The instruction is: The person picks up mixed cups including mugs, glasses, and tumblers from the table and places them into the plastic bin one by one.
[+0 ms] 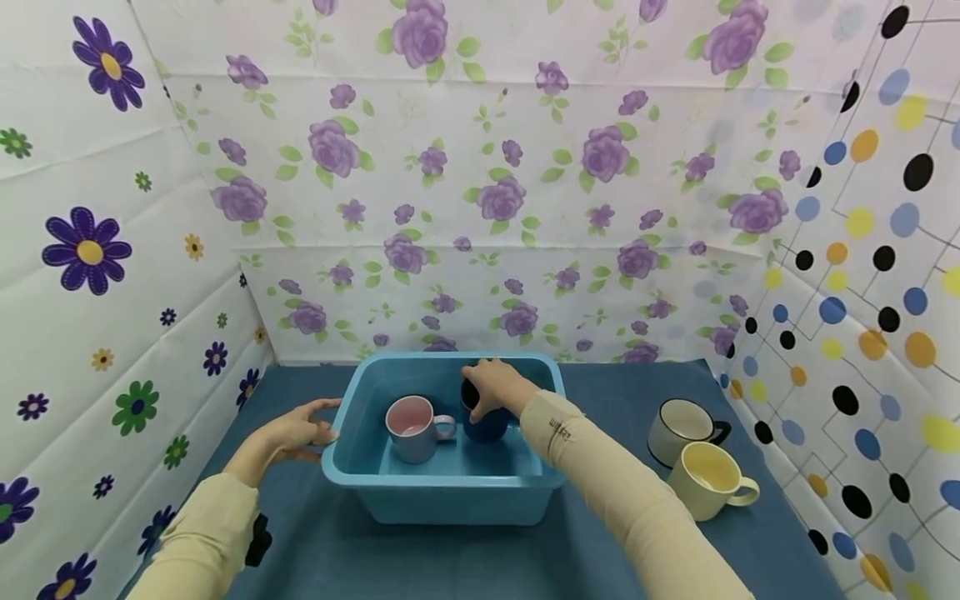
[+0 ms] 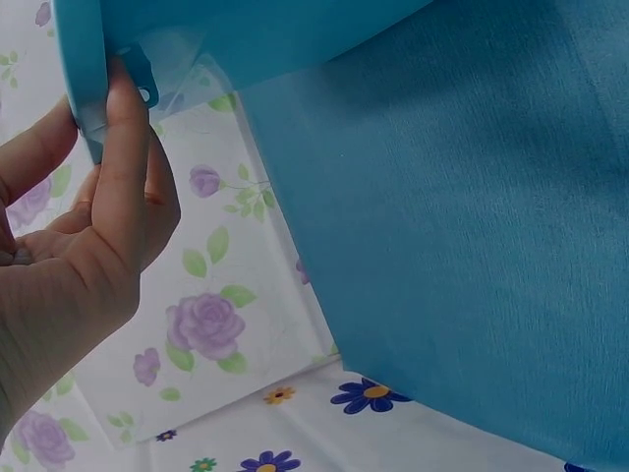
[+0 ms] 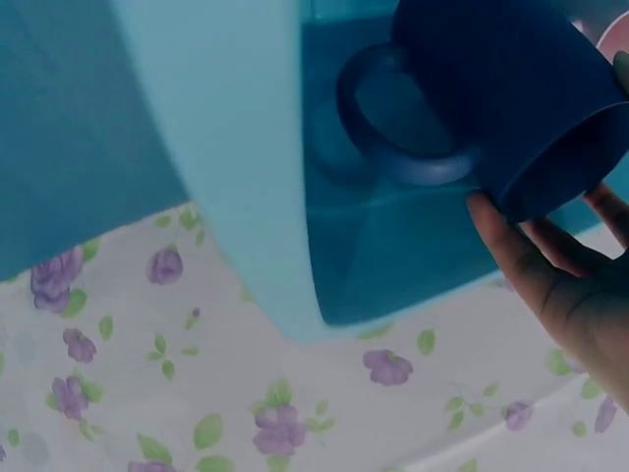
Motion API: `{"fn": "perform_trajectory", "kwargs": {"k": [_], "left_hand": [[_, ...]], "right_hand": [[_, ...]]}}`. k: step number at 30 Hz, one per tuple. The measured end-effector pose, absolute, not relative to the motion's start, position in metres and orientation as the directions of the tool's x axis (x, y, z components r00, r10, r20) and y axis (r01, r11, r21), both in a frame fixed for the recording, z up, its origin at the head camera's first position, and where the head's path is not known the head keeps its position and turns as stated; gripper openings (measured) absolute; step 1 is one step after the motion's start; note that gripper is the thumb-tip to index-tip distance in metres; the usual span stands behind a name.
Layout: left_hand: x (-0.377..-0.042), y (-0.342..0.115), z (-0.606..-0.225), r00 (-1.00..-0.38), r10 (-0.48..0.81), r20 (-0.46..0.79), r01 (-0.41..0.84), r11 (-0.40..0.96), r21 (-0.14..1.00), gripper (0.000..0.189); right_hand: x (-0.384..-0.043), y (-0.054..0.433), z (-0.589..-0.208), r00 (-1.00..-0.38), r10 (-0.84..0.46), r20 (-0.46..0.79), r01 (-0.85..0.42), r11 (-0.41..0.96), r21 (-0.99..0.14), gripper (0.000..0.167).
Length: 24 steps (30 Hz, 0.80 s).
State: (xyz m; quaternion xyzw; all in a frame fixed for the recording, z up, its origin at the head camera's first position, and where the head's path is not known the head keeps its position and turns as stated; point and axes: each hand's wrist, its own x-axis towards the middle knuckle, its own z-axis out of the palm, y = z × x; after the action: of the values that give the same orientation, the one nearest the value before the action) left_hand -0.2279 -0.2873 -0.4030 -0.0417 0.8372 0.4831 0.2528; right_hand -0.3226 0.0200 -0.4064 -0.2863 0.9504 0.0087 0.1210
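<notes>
A light blue plastic basin (image 1: 450, 482) stands on the table, with a grey-blue mug (image 1: 415, 437) with a pink inside upright in it. Beside that mug is a dark blue mug (image 3: 491, 79), its handle (image 3: 423, 169) towards the basin's right wall. My right hand (image 1: 498, 387) reaches in from above and grips the dark blue mug at its rim, covering part of it in the head view. My left hand (image 1: 292, 433) is at the basin's left rim; in the left wrist view the rim (image 2: 84, 59) lies between its thumb and fingers (image 2: 126, 147).
To the right on the blue tablecloth (image 1: 292, 550) stand a white mug (image 1: 678, 429) with a black handle and a pale yellow mug (image 1: 705, 483), close together. Flower-patterned sheets (image 1: 480, 167) hang behind and at the left; a dotted sheet (image 1: 862, 333) hangs at the right.
</notes>
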Motion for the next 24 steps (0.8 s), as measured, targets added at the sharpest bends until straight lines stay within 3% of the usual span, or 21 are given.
{"fn": "perform_trajectory", "kwargs": {"k": [11, 24], "left_hand": [[-0.234, -0.286, -0.399, -0.869, 0.162, -0.468, -0.320, 0.537, 0.780, 0.068], [-0.230, -0.290, -0.407, -0.873, 0.151, -0.464, -0.325, 0.531, 0.783, 0.069]], "right_hand": [[-0.323, 0.019, -0.421, -0.840, -0.504, -0.200, -0.503, 0.862, -0.063, 0.068], [-0.331, 0.007, -0.425, -0.823, -0.516, -0.237, -0.511, 0.855, -0.087, 0.072]]}}
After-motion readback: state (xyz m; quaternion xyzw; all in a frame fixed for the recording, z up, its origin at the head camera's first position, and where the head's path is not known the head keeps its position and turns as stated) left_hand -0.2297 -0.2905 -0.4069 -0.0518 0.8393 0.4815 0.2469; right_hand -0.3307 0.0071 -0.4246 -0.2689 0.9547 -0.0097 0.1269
